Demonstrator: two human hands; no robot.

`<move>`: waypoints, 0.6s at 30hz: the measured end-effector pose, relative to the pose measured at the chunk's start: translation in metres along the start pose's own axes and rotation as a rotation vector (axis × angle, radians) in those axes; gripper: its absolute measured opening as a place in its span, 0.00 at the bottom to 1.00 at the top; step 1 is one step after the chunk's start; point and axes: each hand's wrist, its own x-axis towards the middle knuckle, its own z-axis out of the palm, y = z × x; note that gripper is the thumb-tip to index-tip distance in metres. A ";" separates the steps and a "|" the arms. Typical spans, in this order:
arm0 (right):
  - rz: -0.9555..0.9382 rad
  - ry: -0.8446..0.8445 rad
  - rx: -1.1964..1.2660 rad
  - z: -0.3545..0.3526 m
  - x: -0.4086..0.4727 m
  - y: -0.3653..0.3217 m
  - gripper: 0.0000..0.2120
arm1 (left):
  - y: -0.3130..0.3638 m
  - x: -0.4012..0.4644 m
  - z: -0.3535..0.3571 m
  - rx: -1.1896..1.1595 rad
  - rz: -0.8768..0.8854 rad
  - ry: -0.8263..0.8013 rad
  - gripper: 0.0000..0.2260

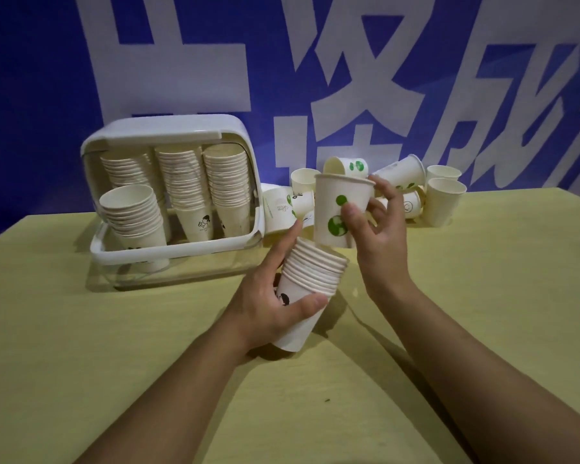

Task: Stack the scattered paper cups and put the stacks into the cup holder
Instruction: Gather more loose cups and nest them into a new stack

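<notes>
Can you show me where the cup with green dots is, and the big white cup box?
White paper cup with green dots (332,209), head view, on its side wall.
White plastic cup holder box (168,128), head view, on its top cover.

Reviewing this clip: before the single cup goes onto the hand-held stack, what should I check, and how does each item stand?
1. Left hand grips the stack: ok.
2. Right hand holds the green-dotted cup upright, mouth up: ok.
3. Cup base lined up over the stack's mouth: ok, just above, stack tilted.
4. Stack's top cup empty: cannot tell.
5. Cup holder has room: ok, short front-left stack.
6. Loose cups left: not ok, several remain.
</notes>
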 end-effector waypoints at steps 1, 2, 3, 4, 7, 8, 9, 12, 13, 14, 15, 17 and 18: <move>0.005 -0.036 -0.012 0.003 -0.003 0.001 0.26 | 0.000 0.000 0.001 -0.002 -0.004 0.007 0.46; 0.012 -0.076 -0.021 0.005 -0.006 0.003 0.27 | -0.001 0.001 0.001 -0.014 -0.013 0.022 0.47; 0.026 -0.116 -0.030 0.008 -0.009 0.005 0.28 | -0.002 0.001 0.001 -0.028 -0.021 0.038 0.48; 0.043 -0.153 -0.049 0.010 -0.011 0.008 0.30 | -0.003 0.001 0.002 -0.039 -0.023 0.050 0.49; 0.058 -0.240 -0.121 0.012 -0.015 0.018 0.30 | -0.006 0.003 -0.001 -0.060 0.005 0.120 0.50; 0.056 -0.258 -0.129 0.011 -0.014 0.022 0.29 | -0.008 0.004 -0.003 -0.071 0.020 0.165 0.48; 0.047 -0.270 -0.133 0.010 -0.013 0.025 0.26 | -0.009 0.005 -0.005 -0.082 0.033 0.212 0.47; -0.061 -0.230 -0.293 0.004 -0.006 0.032 0.14 | -0.013 0.006 -0.013 -0.127 0.036 0.303 0.43; -0.100 -0.212 -0.415 0.002 -0.002 0.036 0.12 | -0.014 0.007 -0.016 -0.146 0.024 0.326 0.41; -0.129 -0.210 -0.574 0.000 0.002 0.041 0.15 | -0.015 0.008 -0.017 -0.159 0.011 0.350 0.40; -0.142 -0.235 -0.741 -0.002 0.006 0.047 0.19 | -0.016 0.009 -0.019 -0.162 -0.001 0.376 0.39; -0.130 -0.338 -1.008 -0.004 0.013 0.057 0.27 | -0.018 0.010 -0.021 -0.157 -0.026 0.409 0.38; -0.113 -0.388 -1.084 -0.005 0.015 0.061 0.28 | -0.019 0.010 -0.021 -0.154 -0.040 0.416 0.38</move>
